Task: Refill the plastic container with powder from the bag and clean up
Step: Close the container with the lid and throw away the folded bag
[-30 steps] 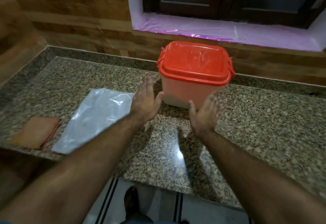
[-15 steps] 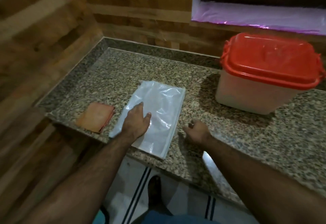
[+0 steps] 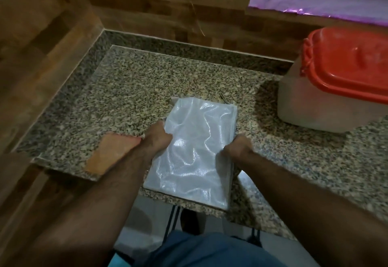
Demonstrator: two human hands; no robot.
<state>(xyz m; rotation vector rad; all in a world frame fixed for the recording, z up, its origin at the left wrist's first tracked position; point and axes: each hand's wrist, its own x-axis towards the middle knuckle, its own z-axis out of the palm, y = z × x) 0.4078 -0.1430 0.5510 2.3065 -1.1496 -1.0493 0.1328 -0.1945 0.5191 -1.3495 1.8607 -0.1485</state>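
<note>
A flat clear plastic bag (image 3: 195,153) lies on the granite counter near its front edge. My left hand (image 3: 156,140) grips the bag's left edge. My right hand (image 3: 237,147) grips its right edge, fingers curled under. The plastic container (image 3: 310,107), translucent with a red lid (image 3: 348,73) closed on it, stands on the counter at the right, apart from both hands.
An orange folded cloth (image 3: 109,155) lies at the counter's front left, partly behind my left forearm. Wood-panelled walls close the corner at left and back. A window sill with purple film (image 3: 315,4) sits at upper right. The floor shows below the counter's edge (image 3: 189,205).
Both hands left the container and came to the bag. The left hand lay flat on it half a second ago; now both hands grip its side edges. My view swung left and down.
</note>
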